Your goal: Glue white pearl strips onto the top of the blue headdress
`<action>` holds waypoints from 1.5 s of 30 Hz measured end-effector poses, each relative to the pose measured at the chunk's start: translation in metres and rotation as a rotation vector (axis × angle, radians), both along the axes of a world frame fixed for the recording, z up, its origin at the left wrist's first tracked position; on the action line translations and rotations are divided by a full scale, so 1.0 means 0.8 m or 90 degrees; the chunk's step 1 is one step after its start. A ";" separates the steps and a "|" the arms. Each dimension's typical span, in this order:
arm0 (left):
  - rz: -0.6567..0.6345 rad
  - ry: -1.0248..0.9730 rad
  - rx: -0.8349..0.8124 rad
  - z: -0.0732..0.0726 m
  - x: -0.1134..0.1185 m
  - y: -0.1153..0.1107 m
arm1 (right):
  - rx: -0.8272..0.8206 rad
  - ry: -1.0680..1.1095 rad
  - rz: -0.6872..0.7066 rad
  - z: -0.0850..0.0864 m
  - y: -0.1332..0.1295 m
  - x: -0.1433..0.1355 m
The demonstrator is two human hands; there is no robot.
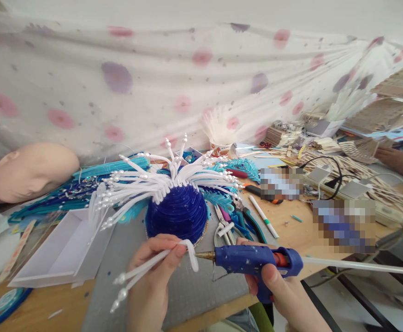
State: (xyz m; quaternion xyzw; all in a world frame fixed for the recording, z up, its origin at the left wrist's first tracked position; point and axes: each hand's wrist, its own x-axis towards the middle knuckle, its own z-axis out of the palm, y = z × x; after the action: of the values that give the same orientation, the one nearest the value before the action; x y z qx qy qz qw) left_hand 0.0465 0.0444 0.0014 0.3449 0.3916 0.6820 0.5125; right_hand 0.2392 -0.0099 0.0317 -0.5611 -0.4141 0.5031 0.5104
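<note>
My left hand (156, 267) pinches a bent white fuzzy strand piece (192, 258) whose two ends carry pearl beads and point to the lower left. A blue glue gun (246, 259) is wrapped in my right hand (274, 283), with a long white glue stick (357, 265) out of its back. Its metal nozzle tip is beside the bend of the strand. Just beyond my hands stands a dark blue dome-shaped headpiece (177, 212), crowned with a fan of white strands (146, 182) tipped with pearls. The dome's lower front is partly hidden by my left hand.
A mannequin head (37, 173) lies at the left behind an open white box (59, 249). Scissors (224, 226), pliers (251, 221) and a white marker (263, 216) lie right of the dome. A person's hand (393, 157) is at the far right, near wooden sticks (364, 180).
</note>
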 end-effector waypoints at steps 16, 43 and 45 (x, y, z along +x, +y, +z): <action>0.020 0.000 -0.026 -0.003 0.001 0.000 | 0.148 -0.042 0.114 -0.003 0.008 0.013; -0.001 -0.011 -0.081 -0.004 0.003 0.005 | 0.139 -0.015 0.101 -0.006 0.003 0.010; 0.000 -0.010 -0.079 -0.002 0.004 0.005 | 0.132 -0.013 0.075 -0.005 0.003 0.010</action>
State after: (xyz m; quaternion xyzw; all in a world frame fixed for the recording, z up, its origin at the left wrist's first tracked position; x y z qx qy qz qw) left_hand 0.0497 0.0484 -0.0003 0.3072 0.4290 0.6591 0.5358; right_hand 0.2471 -0.0079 0.0275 -0.4849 -0.5014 0.4808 0.5312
